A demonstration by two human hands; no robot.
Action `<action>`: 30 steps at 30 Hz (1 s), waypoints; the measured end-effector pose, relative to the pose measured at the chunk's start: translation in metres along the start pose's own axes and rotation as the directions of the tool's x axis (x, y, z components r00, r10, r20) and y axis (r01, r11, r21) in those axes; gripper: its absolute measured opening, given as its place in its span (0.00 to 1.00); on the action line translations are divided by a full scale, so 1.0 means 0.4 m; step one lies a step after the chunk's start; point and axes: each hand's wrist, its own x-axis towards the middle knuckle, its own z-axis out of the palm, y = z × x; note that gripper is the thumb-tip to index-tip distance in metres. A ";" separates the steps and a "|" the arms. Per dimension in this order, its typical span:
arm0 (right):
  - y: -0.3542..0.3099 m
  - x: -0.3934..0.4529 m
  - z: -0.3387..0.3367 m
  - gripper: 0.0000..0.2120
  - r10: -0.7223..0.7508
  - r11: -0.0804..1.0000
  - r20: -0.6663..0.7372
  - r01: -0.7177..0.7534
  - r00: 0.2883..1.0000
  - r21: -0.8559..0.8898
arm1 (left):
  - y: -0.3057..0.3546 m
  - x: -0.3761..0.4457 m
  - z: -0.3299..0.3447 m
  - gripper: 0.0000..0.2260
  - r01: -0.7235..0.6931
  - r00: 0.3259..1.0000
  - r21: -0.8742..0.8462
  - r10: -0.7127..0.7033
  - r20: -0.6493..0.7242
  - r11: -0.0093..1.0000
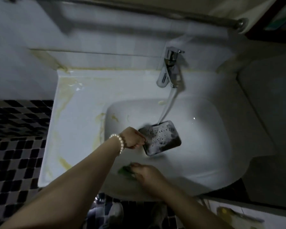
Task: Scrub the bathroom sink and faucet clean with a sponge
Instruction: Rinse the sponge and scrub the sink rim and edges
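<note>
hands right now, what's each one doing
Left hand: closed on the soapy dark sponge under the running water.
Right hand: pressing a green scrubber on the sink rim.

Sponge in sink, just right of left hand; faucet behind it; right hand on the near rim.

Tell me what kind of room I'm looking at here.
Most likely a bathroom: a white basin sink with a chrome faucet running water, tiled walls, and a metal grab bar mounted above.
</note>
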 end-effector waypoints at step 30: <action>0.167 0.292 -0.427 0.14 0.576 0.731 -0.645 0.035 0.502 0.681 | 0.272 0.284 0.186 0.19 -0.261 0.707 -0.554 -0.234 -0.667 0.790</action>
